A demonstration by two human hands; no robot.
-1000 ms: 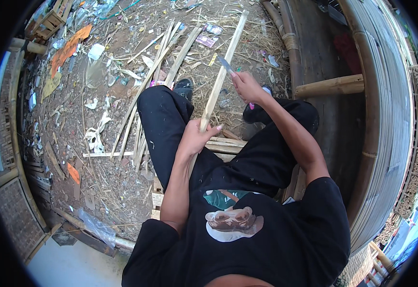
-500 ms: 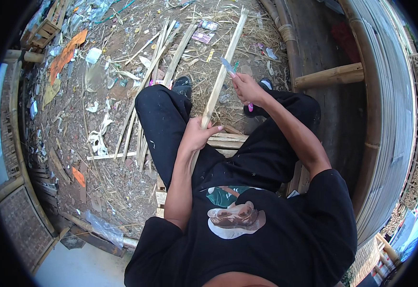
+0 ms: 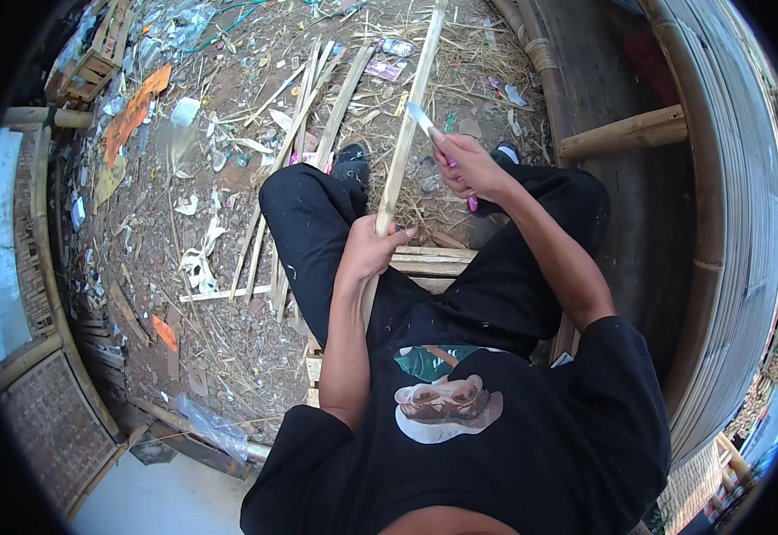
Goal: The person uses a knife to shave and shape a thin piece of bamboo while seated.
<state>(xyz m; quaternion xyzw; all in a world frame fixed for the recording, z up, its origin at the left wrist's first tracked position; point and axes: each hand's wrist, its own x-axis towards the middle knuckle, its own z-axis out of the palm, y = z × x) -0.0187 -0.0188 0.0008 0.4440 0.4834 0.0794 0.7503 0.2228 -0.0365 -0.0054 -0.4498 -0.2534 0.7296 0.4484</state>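
A long pale bamboo strip (image 3: pixel 412 111) slants up and away from my lap, its far end running past the top of the view. My left hand (image 3: pixel 373 250) is closed around the strip's lower part, thumb pointing right. In my right hand (image 3: pixel 471 169) is a knife (image 3: pixel 422 119) with a pink handle, its short blade pointing up and left. The blade tip lies close to the strip's right edge; whether it touches, I cannot tell. Both hands are above the space between my bent knees.
More split bamboo strips (image 3: pixel 346 102) lie on the littered ground beyond my left knee. A wooden crate (image 3: pixel 95 62) stands far left, near an orange scrap (image 3: pixel 138 111). To the right runs a bamboo frame with a crosspiece (image 3: pixel 625 132). Clear plastic (image 3: pixel 212 426) lies lower left.
The strip's far end has swung slightly left and out past the upper edge. My right hand with the knife has shifted a little right and down. The whole view has shifted slightly.
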